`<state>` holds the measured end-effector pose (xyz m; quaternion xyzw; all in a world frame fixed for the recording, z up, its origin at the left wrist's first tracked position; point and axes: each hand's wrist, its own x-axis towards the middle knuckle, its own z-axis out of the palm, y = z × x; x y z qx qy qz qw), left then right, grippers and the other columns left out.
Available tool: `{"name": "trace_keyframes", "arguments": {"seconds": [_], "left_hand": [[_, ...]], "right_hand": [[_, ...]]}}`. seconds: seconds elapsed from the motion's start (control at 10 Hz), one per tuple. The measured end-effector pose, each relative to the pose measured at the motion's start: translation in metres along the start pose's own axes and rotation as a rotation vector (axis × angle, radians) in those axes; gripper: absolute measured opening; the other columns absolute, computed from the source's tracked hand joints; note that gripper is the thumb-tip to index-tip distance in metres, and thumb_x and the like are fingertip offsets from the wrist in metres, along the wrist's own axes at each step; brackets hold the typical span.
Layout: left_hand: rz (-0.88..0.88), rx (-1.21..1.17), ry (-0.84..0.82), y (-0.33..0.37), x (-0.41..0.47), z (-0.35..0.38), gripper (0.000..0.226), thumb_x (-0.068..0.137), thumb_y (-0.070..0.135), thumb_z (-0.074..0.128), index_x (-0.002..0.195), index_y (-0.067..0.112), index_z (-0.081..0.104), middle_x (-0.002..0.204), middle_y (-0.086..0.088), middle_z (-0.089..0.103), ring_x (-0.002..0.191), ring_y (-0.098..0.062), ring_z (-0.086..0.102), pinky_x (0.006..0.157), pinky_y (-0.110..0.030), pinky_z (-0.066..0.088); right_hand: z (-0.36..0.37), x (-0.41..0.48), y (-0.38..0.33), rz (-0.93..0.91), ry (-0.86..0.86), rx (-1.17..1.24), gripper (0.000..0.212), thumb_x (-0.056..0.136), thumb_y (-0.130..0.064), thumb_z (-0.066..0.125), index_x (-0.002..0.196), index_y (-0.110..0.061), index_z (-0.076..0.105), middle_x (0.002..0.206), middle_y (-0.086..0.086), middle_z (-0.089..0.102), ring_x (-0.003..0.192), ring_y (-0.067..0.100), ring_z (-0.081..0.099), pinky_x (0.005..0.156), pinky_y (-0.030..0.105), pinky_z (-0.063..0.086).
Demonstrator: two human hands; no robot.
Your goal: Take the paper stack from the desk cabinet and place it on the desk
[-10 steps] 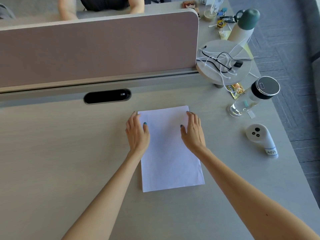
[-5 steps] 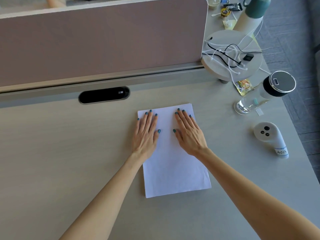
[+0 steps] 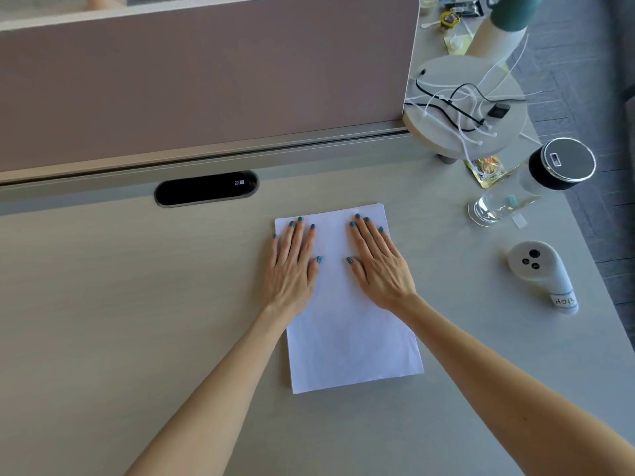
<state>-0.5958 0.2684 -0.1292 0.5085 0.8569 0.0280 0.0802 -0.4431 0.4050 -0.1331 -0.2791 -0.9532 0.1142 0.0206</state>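
A white paper stack (image 3: 350, 341) lies flat on the light wooden desk (image 3: 137, 304), a little right of centre. My left hand (image 3: 292, 266) rests palm down on the stack's upper left part, fingers spread and straight. My right hand (image 3: 379, 266) lies palm down on the upper right part, fingers also extended. Neither hand grips the paper; both press flat on its top sheet. The desk cabinet is out of view.
A pink divider panel (image 3: 206, 80) runs along the desk's far edge, with a black cable slot (image 3: 206, 188) below it. To the right stand a clear bottle with a black lid (image 3: 536, 183), a white device (image 3: 539, 273), a round stand with cables (image 3: 464, 115) and a green-capped flask (image 3: 498, 25).
My hands went from cupping the stack's side edges to lying flat on top of it with fingers stretched out. The stack stays in place on the desk.
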Motion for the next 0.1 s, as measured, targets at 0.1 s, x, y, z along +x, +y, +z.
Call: {"name": "trace_keyframes", "arguments": {"seconds": [0.1], "left_hand": [[-0.006,-0.028,0.030,0.0014,-0.0011,-0.0044,0.063,0.101,0.040,0.000,0.154,0.015,0.022,0.163,-0.004,0.021,0.150,-0.022,0.022,0.119,-0.041,0.007]], "right_hand": [[-0.0090,-0.0031,-0.0074,0.013,0.016,0.006,0.057,0.101,-0.032,0.028,0.151,-0.006,0.024,0.160,0.009,0.023,0.149,0.021,0.021,0.122,0.039,0.009]]}}
